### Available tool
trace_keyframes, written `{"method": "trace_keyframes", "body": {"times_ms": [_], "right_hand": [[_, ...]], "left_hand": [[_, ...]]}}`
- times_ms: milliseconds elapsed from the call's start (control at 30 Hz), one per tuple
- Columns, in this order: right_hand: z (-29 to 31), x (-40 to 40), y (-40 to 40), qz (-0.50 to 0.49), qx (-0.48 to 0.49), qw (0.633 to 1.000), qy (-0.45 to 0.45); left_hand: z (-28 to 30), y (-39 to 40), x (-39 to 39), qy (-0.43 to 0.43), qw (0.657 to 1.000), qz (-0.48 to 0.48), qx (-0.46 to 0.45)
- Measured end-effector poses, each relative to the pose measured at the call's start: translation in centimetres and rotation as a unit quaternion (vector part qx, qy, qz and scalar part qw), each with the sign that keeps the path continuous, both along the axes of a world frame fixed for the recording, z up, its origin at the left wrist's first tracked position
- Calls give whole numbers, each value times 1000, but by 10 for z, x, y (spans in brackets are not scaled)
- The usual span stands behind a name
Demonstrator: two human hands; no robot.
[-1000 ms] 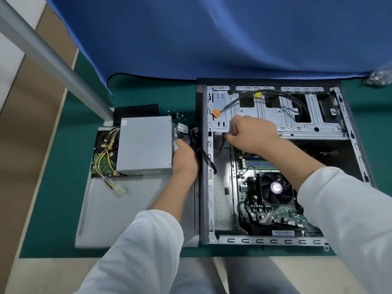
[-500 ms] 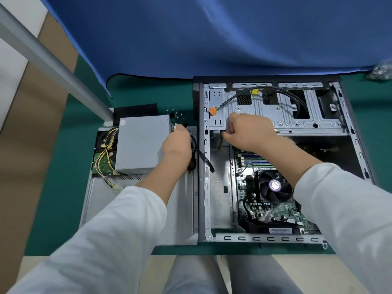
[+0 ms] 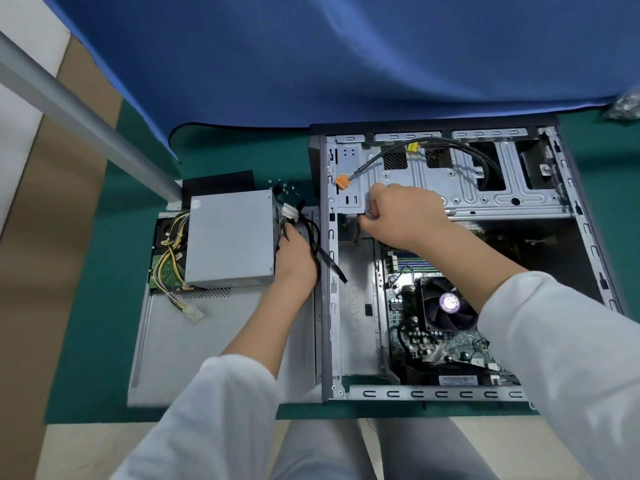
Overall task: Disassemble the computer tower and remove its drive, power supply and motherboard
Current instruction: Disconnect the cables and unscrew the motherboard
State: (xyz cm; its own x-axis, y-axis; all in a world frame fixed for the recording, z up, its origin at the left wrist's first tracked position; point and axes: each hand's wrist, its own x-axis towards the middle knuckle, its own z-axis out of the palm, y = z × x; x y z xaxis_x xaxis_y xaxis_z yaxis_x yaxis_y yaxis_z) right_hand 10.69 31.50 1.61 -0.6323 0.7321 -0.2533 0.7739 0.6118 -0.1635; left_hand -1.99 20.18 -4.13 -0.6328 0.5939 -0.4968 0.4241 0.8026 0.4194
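The power supply [image 3: 230, 239] lies outside the tower [image 3: 450, 265] on the side panel [image 3: 207, 341] on the counter [image 3: 93, 306]: a heavy, rigid box, best lifted by its flat sides. The left hand [image 3: 294, 258] grips its limp black cables [image 3: 313, 233]. The right hand [image 3: 398, 213] seems to pinch something at the drive cage [image 3: 460, 188] edge. The motherboard [image 3: 446, 327] is fragile, hemmed by sharp frame rails.
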Motion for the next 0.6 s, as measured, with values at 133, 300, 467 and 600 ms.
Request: {"method": "trace_keyframes", "body": {"times_ms": [133, 300, 467, 600], "right_hand": [[0, 0, 0, 4, 0, 1000, 0], [0, 0, -1, 2, 0, 1000, 3], [0, 0, 0, 3, 2, 1000, -8], [-1, 0, -1, 2, 5, 1000, -9]], "left_hand": [[-3, -18, 1, -43, 998, 0, 35], [-8, -16, 1, -85, 996, -25, 33], [-10, -13, -6, -98, 992, -85, -7], [-5, -14, -10, -64, 994, -87, -15]]}}
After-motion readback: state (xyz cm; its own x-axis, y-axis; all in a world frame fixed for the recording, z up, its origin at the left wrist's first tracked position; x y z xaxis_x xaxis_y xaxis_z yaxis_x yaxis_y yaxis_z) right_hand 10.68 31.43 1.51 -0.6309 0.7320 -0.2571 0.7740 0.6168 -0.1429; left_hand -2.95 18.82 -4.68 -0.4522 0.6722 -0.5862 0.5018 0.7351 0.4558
